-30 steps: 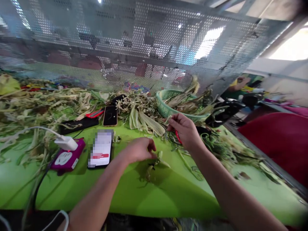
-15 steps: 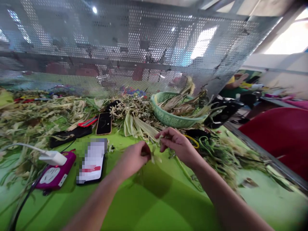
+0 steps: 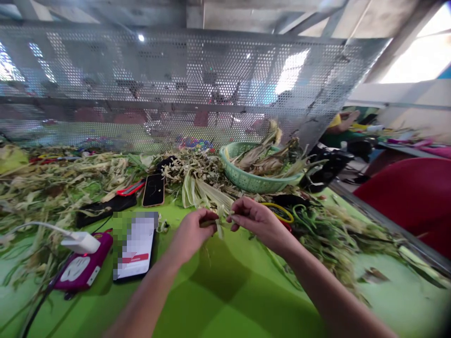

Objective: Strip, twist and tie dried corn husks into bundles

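Observation:
My left hand [image 3: 192,231] and my right hand [image 3: 256,218] meet above the green table [image 3: 229,300], both pinched on a small pale plant piece [image 3: 219,223] held between them. The fingers of each hand are closed on its ends. Just behind the hands lies a bundle of pale green husk leaves [image 3: 200,190]. A light green basket [image 3: 252,176] filled with dry husks stands farther back, to the right.
A phone with a lit screen [image 3: 136,249] and a purple power strip with a white plug [image 3: 82,263] lie at the left. A dark phone [image 3: 154,190] lies farther back. Husk litter covers the table's left and right. A perforated metal screen [image 3: 197,84] rises behind.
My left hand lifted the plant piece off the table and my right hand came in from the basket side to grip it. Both hands now hold it slightly higher.

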A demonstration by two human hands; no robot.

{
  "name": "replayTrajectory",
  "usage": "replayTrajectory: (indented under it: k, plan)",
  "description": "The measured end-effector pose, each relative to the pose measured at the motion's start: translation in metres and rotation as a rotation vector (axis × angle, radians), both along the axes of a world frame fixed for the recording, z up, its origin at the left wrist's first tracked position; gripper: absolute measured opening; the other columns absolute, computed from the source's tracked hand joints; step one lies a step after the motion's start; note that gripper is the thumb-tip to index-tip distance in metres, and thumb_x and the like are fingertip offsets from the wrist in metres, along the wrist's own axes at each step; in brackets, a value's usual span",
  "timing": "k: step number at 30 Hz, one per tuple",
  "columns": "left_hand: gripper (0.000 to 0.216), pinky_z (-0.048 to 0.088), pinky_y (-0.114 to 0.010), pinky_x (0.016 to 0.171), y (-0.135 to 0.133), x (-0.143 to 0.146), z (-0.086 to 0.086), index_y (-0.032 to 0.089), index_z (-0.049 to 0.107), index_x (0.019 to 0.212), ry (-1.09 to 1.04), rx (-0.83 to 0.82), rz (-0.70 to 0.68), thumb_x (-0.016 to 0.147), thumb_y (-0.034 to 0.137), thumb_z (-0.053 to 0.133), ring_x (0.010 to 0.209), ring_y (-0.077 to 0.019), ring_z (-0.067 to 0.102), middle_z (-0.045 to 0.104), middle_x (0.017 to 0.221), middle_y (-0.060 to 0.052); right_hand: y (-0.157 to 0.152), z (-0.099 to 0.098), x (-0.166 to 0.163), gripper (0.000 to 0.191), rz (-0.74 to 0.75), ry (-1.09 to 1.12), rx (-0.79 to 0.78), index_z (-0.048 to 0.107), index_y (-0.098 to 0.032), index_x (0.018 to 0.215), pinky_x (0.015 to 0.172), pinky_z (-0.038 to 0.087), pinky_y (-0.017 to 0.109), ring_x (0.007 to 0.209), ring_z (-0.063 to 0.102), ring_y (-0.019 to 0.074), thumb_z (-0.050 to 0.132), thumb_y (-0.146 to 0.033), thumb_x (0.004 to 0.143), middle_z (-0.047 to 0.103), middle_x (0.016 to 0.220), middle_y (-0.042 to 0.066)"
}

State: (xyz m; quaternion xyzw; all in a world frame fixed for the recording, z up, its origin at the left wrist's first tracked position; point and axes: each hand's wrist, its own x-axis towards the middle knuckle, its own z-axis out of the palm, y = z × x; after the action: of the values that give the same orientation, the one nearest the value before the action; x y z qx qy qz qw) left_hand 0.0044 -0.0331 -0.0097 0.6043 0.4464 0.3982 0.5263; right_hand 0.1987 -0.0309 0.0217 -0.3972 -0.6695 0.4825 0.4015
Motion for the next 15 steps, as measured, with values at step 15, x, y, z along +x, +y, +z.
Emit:
replayTrajectory:
  k: [15]
  plan:
    - [0.022, 0.047, -0.032, 0.085, -0.007, 0.005, 0.012, 0.017, 0.067, 0.095, 0.030, 0.031, 0.036, 0.074, 0.017, 0.064, 0.092, -0.0208, 0.064, 0.070, 0.101, -0.009, -0.001, -0.003, -0.006, 0.006, -0.075, -0.197, 0.170, 0.067, -0.018, 0.080, 0.061, 0.044, 0.024, 0.066, 0.056, 0.0133, 0.063, -0.022, 0.079, 0.058, 0.074, 0.000]
